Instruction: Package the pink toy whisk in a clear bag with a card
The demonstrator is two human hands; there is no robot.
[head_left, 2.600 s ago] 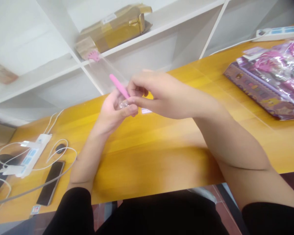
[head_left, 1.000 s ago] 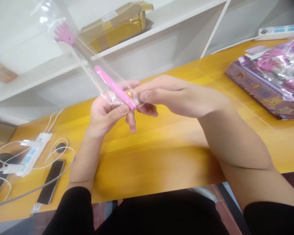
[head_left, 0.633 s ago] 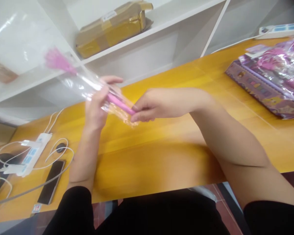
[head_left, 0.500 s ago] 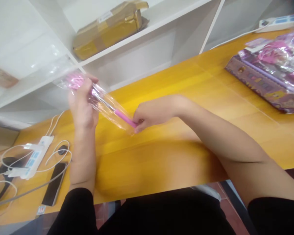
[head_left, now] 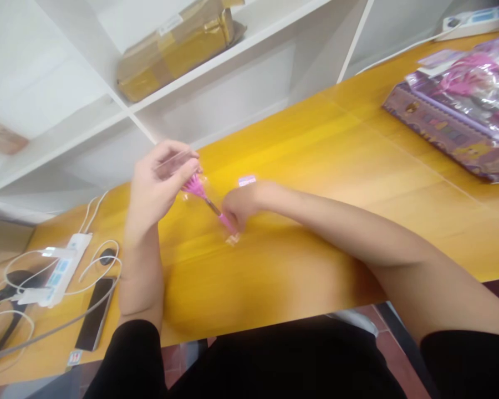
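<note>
A small pink toy [head_left: 203,198], a stick with a hand-shaped head, sits inside a clear plastic sleeve just above the yellow table [head_left: 316,166]. My left hand [head_left: 158,185] is closed in a pinch on the sleeve's upper end beside the pink head. My right hand [head_left: 241,205] is closed round the pink handle end, low against the tabletop. A small pink-and-white label [head_left: 247,180] lies on the table just behind my right hand.
A purple box under shiny pink packets [head_left: 461,105] lies at the right. At the left are a white power strip [head_left: 62,266] with cables and a dark phone [head_left: 95,313]. White shelves behind hold a taped cardboard parcel [head_left: 178,44]. Another power strip [head_left: 478,15] lies far right.
The bagged toy has swung from pointing up and to the left down to the tabletop. Both hands dropped with it, my left sliding to the head end, my right keeping the handle.
</note>
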